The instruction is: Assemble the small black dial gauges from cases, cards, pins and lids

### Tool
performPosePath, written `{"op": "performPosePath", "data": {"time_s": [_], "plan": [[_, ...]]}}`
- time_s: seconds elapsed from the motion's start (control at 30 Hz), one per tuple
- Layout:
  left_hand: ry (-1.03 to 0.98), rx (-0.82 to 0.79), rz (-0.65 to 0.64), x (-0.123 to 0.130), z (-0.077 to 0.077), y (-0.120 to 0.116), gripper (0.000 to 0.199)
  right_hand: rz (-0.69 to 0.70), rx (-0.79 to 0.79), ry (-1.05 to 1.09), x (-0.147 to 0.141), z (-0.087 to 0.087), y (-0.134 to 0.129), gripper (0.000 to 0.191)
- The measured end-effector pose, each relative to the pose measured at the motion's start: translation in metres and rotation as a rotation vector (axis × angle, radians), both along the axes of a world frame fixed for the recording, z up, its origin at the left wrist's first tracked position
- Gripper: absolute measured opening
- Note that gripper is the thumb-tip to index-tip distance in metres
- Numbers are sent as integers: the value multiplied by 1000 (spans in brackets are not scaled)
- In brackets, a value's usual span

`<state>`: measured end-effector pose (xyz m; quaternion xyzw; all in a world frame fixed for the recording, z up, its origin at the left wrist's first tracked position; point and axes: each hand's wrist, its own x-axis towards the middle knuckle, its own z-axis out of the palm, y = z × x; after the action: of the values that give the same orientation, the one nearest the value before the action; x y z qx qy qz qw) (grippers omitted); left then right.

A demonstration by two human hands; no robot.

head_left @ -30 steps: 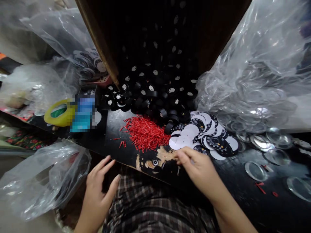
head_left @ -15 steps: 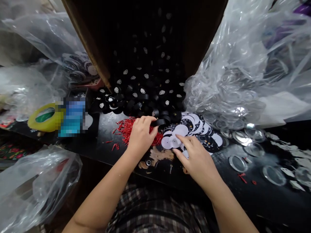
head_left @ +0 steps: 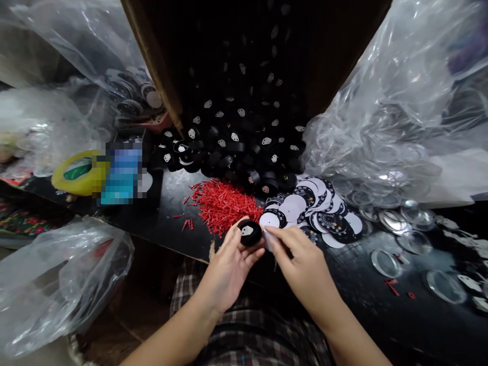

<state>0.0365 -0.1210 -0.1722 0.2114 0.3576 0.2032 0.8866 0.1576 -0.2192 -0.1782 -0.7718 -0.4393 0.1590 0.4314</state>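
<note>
My left hand [head_left: 232, 262] is closed around a round black housing [head_left: 250, 233] that has a small white tag-like piece on its face. Close against it, my right hand [head_left: 299, 254] pinches a thin white-backed dial disc [head_left: 269, 241], seen tilted and partly hidden by the fingers. Just beyond the hands lies a heap of small red pointers [head_left: 224, 203]. Right of that heap, printed dial discs [head_left: 331, 218] are spread in an overlapping pile, some white side up and some black with markings.
A large dark box [head_left: 247, 51] spills many black housings [head_left: 236, 147] onto the black table. Clear plastic rings [head_left: 387, 263] and bags [head_left: 381, 122] occupy the right. At left are a yellow tape roll [head_left: 76, 173] and a plastic bag [head_left: 64, 284].
My left hand has drawn a black housing back from the pile toward me. My right hand has lifted a disc from the dial pile and brought it beside the housing.
</note>
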Motion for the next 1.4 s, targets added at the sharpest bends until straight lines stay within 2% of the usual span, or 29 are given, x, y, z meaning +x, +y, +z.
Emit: {"op": "performPosePath", "data": {"time_s": [0.07,0.17,0.3,0.47,0.63,0.77,0.93,1.23,1.4], "plan": [[-27,-14,11,4,-1,-2,29,71,-8,186,-5,-1,3,31],[-48,-51,-10,4,-1,-1,31,67,-45,368,-2,-4,4,35],[-48,-86,-33,-1,0,0,31,-3,-72,225,10,-3,2,19],[10,-26,-27,-1,1,2,24,-69,7,312,8,10,1,16],[46,122,-122,0,3,-6,31,26,85,147,-2,18,9,16],[53,254,-153,0,1,-10,34,-87,23,271,-2,15,10,14],[67,360,-197,-2,-4,-6,37,-63,1,287,-2,17,8,10],[60,335,-233,-5,-9,-5,36,-28,-58,333,1,14,6,11],[86,398,-228,-5,-13,-7,33,-22,-116,304,0,14,7,11]]}}
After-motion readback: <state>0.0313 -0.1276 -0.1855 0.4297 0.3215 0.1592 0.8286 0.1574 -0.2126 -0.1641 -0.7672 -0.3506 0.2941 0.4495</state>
